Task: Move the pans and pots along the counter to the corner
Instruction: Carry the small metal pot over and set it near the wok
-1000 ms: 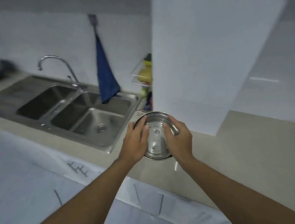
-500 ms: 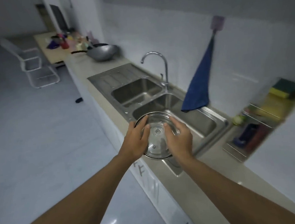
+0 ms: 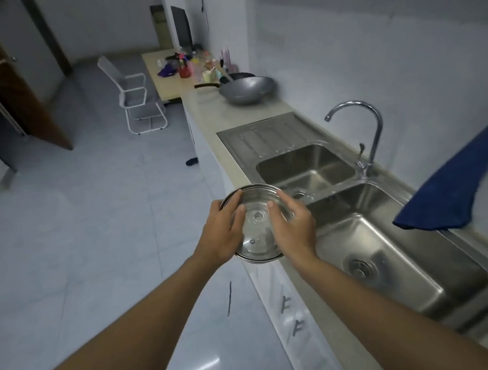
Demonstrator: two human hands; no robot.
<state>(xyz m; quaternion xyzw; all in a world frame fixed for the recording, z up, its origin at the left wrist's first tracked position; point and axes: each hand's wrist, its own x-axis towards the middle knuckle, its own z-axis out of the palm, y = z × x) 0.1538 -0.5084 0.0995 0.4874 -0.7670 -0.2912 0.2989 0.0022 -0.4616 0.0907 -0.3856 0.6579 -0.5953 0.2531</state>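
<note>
I hold a small steel pot with a glass lid (image 3: 257,221) in the air over the counter's front edge, beside the sink. My left hand (image 3: 222,234) grips its left side and my right hand (image 3: 293,229) its right side, thumbs resting on the lid. Far along the counter (image 3: 211,114) sits a grey wok (image 3: 247,89) with a dark handle, and a black pan (image 3: 238,76) lies just behind it against the wall.
A double steel sink (image 3: 355,205) with a drainboard and a curved tap (image 3: 370,134) fills the counter to my right. A blue towel (image 3: 456,188) hangs at the right. Beyond the wok stands a cluttered table (image 3: 187,69); a white chair (image 3: 135,97) is on the tiled floor.
My view has swung left along the counter, from the white wall corner past the sink to the wok end. Both hands keep the same grip on the pot.
</note>
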